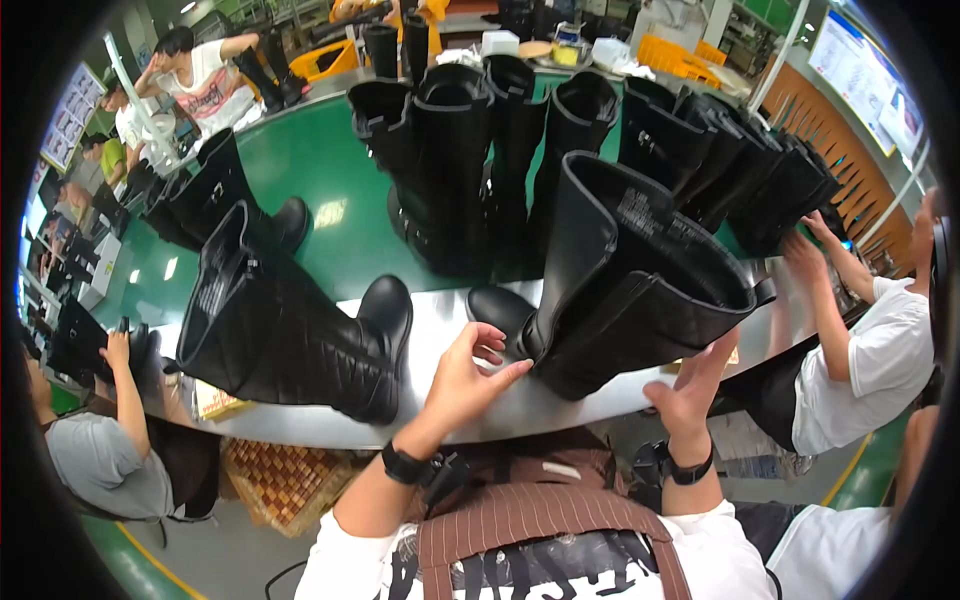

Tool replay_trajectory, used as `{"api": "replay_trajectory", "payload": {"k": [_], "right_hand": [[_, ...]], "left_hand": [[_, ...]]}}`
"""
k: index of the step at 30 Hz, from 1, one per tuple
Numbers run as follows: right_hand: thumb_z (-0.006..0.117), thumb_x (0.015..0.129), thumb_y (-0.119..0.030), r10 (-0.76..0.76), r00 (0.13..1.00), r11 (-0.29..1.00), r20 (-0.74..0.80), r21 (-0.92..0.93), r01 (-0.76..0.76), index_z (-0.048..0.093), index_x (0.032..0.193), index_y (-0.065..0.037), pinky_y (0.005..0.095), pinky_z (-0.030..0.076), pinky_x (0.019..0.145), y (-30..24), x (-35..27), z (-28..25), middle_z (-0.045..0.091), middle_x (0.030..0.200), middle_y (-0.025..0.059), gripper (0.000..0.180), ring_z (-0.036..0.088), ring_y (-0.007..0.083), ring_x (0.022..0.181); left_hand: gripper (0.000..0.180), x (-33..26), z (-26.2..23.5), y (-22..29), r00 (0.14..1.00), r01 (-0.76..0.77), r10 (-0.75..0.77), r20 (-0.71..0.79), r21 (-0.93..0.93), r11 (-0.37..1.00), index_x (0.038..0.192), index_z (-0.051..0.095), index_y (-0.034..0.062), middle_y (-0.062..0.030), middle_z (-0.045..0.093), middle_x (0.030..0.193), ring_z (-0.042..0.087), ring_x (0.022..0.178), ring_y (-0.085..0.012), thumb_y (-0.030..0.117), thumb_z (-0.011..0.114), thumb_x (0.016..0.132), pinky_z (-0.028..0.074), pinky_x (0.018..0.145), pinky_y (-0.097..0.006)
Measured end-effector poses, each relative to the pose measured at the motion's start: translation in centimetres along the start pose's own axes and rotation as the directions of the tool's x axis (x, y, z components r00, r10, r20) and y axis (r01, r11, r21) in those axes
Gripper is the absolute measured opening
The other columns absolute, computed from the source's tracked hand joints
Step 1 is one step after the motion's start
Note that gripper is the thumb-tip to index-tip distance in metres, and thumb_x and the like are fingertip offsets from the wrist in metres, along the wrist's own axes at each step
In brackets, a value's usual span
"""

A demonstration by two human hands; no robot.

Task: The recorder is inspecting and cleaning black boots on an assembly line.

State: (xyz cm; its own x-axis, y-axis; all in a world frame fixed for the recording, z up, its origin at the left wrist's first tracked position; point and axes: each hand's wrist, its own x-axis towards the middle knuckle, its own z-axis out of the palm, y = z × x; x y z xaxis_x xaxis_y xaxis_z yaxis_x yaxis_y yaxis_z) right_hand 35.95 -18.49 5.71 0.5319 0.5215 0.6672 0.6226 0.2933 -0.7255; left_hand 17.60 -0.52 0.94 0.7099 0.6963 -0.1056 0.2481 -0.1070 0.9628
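Note:
A tall black boot [625, 300] stands in front of me on the metal strip, its shaft tilted right and its wide top facing me. My left hand [470, 375] is beside its ankle, thumb stretched toward it and fingers apart; whether the thumb touches is hard to tell. Against the underside of the shaft, near the top, my right hand [690, 395] rests its straight fingers, with the thumb spread away. To the left, a second black boot [300, 320] leans with its opening toward the left and its toe pointing away.
Several black boots [450, 150] stand on the green belt [325, 240] ahead; more boots [730, 150] crowd the right. A co-worker's hands [810, 250] reach toward those. At left, another person's hand [117, 350] touches a boot. The metal edge strip [440, 425] runs before me.

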Motion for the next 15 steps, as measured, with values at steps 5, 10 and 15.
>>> {"api": "replay_trajectory", "payload": {"k": [5,10,15], "right_hand": [[0.062,0.074,-0.071,-0.435,0.899,0.827,-0.058,-0.421,0.373,0.047,0.136,-0.006,0.0507,0.028,0.110,-4.1,4.8,-2.3,0.046,0.138,0.0210,0.090,0.044,0.0357,0.127],[0.052,0.092,-0.046,-0.287,0.872,0.882,0.396,-0.247,0.402,0.073,0.073,-0.005,0.0434,0.046,0.091,-8.9,9.0,-1.9,0.070,0.092,0.0092,0.050,0.059,0.0278,0.098],[0.067,0.081,-0.014,-0.098,0.875,0.768,0.475,-0.523,0.370,0.071,0.073,-0.005,0.0321,0.046,0.067,-11.3,11.1,-2.2,0.070,0.082,0.0071,0.012,0.064,0.0230,0.070]], "left_hand": [[0.060,1.9,-0.2,5.9,0.682,-0.710,0.679,-0.271,-0.023,0.704,0.128,0.045,0.0022,-0.0142,0.046,0.127,0.048,0.117,-0.0246,0.008,0.071,0.074,0.039,0.098,-0.035],[0.096,5.1,1.6,12.2,0.708,-0.700,0.698,-0.102,-0.230,0.676,0.151,0.012,0.0072,-0.0177,0.046,0.134,0.046,0.125,-0.0273,0.008,0.071,0.074,0.035,0.107,-0.036],[0.033,7.5,2.6,13.3,0.867,-0.480,0.459,-0.195,-0.578,0.660,0.119,0.058,0.0018,-0.0022,0.066,0.100,0.060,0.089,-0.0090,0.010,0.069,0.089,0.048,0.081,-0.024]]}}
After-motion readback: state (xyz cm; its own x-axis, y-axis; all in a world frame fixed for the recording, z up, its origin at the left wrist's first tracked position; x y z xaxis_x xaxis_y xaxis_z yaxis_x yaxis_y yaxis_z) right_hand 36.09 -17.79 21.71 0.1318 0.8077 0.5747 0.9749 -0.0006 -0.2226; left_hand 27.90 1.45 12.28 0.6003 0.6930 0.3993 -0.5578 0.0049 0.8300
